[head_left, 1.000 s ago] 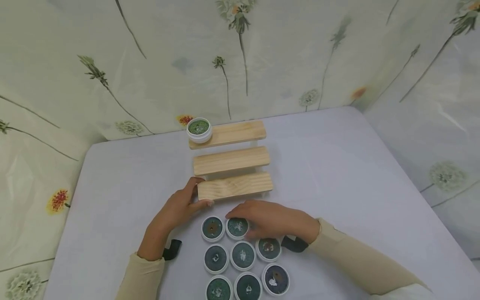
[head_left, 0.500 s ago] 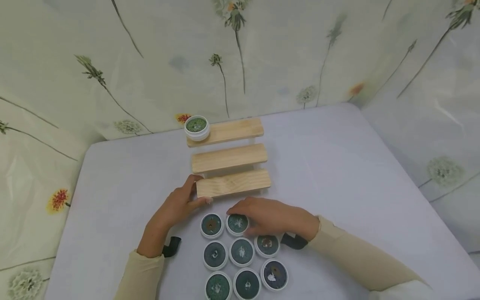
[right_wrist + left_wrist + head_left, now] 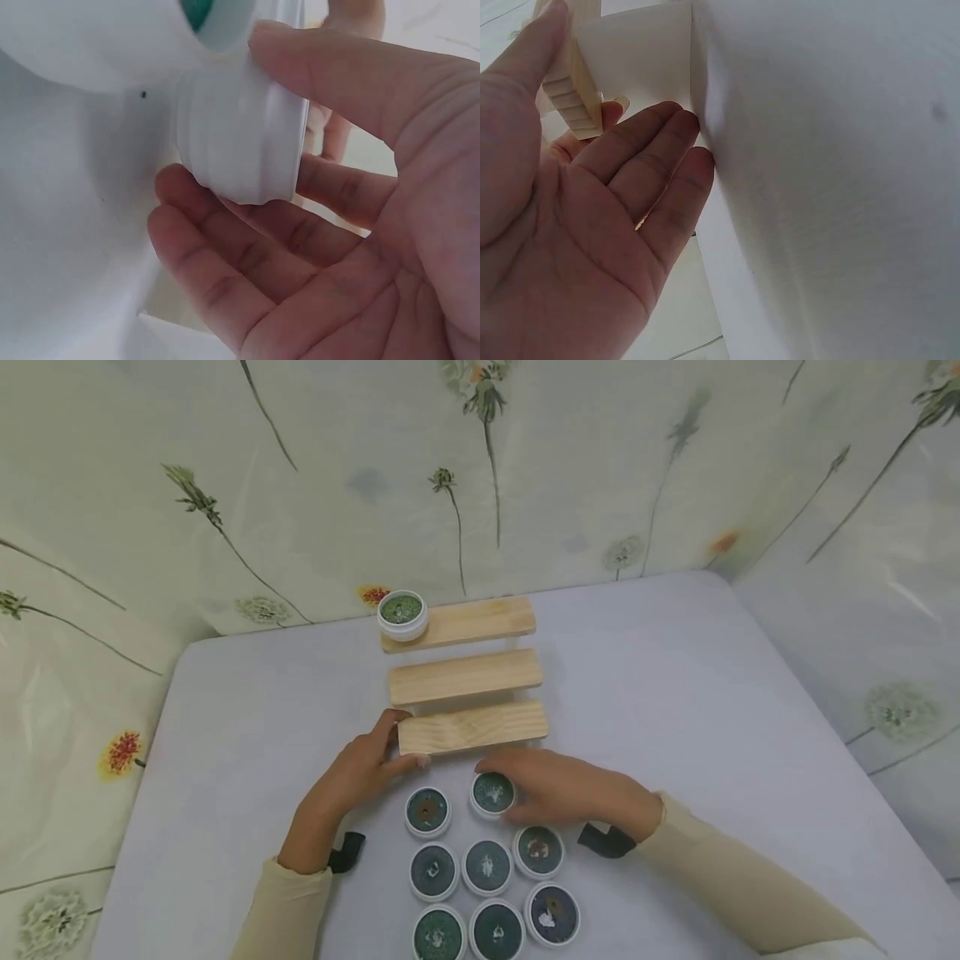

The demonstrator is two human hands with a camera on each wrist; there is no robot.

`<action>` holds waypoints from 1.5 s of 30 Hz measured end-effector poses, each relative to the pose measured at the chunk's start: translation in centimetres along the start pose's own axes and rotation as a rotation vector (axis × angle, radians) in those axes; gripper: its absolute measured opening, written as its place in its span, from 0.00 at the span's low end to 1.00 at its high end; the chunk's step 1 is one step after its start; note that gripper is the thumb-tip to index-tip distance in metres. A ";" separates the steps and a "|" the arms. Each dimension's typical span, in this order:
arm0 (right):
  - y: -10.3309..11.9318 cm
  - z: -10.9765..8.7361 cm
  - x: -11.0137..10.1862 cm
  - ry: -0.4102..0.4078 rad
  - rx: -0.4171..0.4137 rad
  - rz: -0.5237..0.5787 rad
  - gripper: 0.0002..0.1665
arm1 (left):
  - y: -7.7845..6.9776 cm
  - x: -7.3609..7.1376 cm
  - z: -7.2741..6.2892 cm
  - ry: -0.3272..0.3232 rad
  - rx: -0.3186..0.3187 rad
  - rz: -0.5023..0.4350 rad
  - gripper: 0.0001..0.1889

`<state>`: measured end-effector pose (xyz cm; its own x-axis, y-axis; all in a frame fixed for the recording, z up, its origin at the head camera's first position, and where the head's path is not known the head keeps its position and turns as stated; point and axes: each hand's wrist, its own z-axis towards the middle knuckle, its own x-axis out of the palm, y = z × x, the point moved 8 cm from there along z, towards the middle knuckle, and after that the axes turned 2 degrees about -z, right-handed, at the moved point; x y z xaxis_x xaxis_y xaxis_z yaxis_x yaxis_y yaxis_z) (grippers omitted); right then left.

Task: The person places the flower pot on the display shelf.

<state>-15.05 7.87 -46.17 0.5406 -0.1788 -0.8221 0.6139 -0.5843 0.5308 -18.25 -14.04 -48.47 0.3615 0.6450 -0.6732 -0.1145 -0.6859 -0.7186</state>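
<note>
On the left is a left hand [image 3: 356, 770] in a tan sleeve [image 3: 288, 902]. Its thumb and pointing finger pinch the left end of the front board [image 3: 474, 727]; the other fingers are nearly straight. Behind, a white pot [image 3: 402, 618] with green inside sits on the left end of the back board [image 3: 480, 622]. The middle board [image 3: 465, 677] lies between the two boards. Closer to the person, three pots [image 3: 433, 871] stand in a line on the white table [image 3: 660, 693]. Next come two pots [image 3: 487, 867]. Past them, near the front board, is the blue-green pot [image 3: 492, 793]. I cannot tell if it touches the table. The right hand [image 3: 566, 787] grips it from the right, thumb on one side, fingers curled round the other. Two more pots [image 3: 540, 852] stand just beside that hand.
</note>
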 end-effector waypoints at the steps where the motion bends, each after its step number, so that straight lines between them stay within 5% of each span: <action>1: 0.1 -0.1 -0.3 -0.012 -0.014 0.011 0.39 | 0.0 0.0 0.0 0.000 0.000 -0.001 0.36; 15: 1.0 -0.5 -5.0 -0.186 -0.154 0.100 0.36 | -0.1 0.0 0.2 -0.001 -0.014 0.013 0.37; 31: 0.1 1.3 -12.0 -0.272 0.002 0.196 0.37 | 0.0 -0.2 0.4 -0.002 -0.034 0.009 0.37; 45: -1.1 3.7 -16.5 -0.487 0.062 0.184 0.39 | 0.3 0.1 -0.1 -0.005 -0.030 0.010 0.36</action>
<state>-26.75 8.56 -33.96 0.2976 -0.6215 -0.7247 0.4907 -0.5515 0.6745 -18.15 -14.16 -48.74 0.3557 0.6395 -0.6815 -0.0905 -0.7022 -0.7062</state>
